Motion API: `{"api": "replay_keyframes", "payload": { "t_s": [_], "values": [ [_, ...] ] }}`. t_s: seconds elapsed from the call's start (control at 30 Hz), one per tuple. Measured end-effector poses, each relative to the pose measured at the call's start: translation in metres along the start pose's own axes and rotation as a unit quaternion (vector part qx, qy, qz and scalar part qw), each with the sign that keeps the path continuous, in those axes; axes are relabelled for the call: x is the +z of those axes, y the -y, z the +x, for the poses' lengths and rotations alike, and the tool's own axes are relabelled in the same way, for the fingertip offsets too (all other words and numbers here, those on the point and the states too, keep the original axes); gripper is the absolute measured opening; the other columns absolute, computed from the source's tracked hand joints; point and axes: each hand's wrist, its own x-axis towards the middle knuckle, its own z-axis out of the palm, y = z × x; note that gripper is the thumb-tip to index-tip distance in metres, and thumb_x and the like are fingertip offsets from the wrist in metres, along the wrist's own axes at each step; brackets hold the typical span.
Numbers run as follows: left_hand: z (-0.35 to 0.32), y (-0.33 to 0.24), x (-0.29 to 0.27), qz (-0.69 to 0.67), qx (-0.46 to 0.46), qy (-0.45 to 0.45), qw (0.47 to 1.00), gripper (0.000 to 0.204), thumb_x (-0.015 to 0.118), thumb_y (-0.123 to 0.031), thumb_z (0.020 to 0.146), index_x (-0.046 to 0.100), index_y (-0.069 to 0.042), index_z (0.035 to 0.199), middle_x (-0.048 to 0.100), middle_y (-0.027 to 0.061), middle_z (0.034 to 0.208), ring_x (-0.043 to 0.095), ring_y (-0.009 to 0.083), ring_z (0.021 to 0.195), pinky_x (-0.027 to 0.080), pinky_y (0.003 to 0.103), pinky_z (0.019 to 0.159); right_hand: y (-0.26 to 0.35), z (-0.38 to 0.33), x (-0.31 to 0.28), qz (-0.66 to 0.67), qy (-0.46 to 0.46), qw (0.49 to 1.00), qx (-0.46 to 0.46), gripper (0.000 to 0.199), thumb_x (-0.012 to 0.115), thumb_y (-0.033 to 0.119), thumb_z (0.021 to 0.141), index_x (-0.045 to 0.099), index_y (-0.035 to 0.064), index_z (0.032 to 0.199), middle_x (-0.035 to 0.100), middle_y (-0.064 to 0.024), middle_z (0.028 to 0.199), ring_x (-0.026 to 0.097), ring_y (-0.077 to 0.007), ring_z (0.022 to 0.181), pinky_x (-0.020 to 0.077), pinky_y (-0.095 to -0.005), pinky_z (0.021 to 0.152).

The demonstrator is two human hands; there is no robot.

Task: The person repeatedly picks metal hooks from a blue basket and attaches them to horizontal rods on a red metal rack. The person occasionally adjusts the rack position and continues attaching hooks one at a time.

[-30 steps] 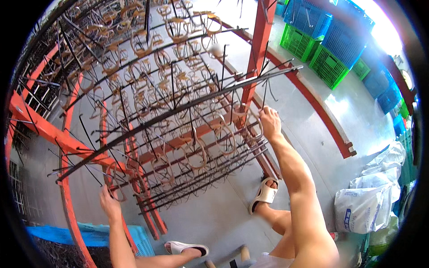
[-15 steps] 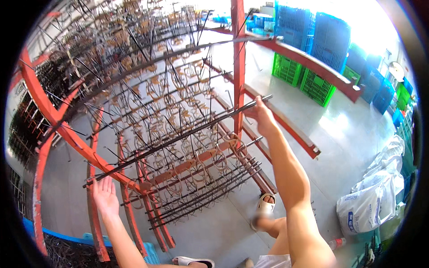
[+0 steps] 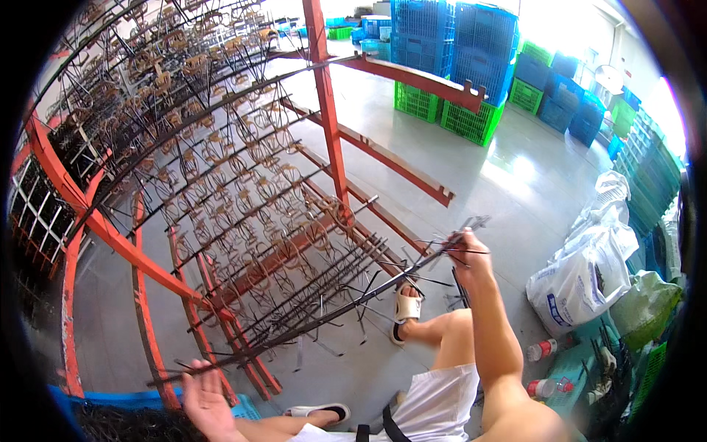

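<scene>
Right hand (image 3: pixel 471 254): fingers curled around one end of the black hooked bar (image 3: pixel 361 300). Left hand (image 3: pixel 206 398): spread, fingers extended, the other end crossing at the fingers; cannot tell whether it bears weight. Bar spans the two hands, slanting in front of the red rack (image 3: pixel 333 140); its hooks look bare.

Handling note (judgement): close the left hand for a firm second hold — an open palm may let the bar roll. Carry both ends evenly and keep the hooks clear of the rack's lower bars, where they could snag.

Rack: rows of brown wire loops (image 3: pixel 254 169) hang from its crossbars.

Containers: blue-rimmed bin (image 3: pixel 110 399), lower left, holds a dark tangle (image 3: pixel 140 425). White sack (image 3: pixel 582 280), right — something dark at its opening, contents unclear; green sack (image 3: pixel 648 309) beside it. Farther off, blue crates (image 3: pixel 482 62) stand on green crates (image 3: pixel 471 124); contents not discernible.
</scene>
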Motion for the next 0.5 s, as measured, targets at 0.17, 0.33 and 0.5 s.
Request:
{"api": "replay_keyframes", "payload": {
  "t_s": [0.17,0.33,0.5],
  "values": [
    [-0.033,0.096,-0.055,-0.053,-0.141,-0.082,0.985,0.024,0.048,-0.019,0.093,0.053,0.000,0.106,0.058,0.0090,0.108,0.055,0.0209,0.102,0.047,0.033,0.091,-0.107,0.090,-0.075,-0.072,-0.005,0.985,0.156,0.025,0.055,0.028,0.090,0.058,0.0056,0.079,0.062,-0.0089,0.073,0.059,-0.0207,0.062,0.0490,-0.0334,0.059],
    [-0.012,0.139,-0.133,-0.058,-0.119,-0.175,0.975,0.033,0.045,-0.019,0.092,0.043,0.001,0.119,0.053,0.0129,0.116,0.054,0.0242,0.105,0.046,0.035,0.093,-0.156,0.073,-0.030,-0.073,0.028,0.976,0.201,0.029,0.050,0.032,0.091,0.056,0.0063,0.077,0.057,-0.0084,0.067,0.055,-0.0227,0.057,0.0446,-0.0363,0.048],
    [0.000,0.172,-0.153,-0.050,-0.104,-0.152,0.982,0.021,0.042,-0.015,0.091,0.053,-0.002,0.103,0.059,0.0129,0.102,0.056,0.0244,0.100,0.047,0.038,0.091,-0.180,0.093,-0.072,-0.242,0.064,0.951,0.181,0.019,0.049,0.022,0.091,0.057,0.0074,0.083,0.056,-0.0044,0.072,0.056,-0.0165,0.064,0.0493,-0.0330,0.058]
  ]
}}
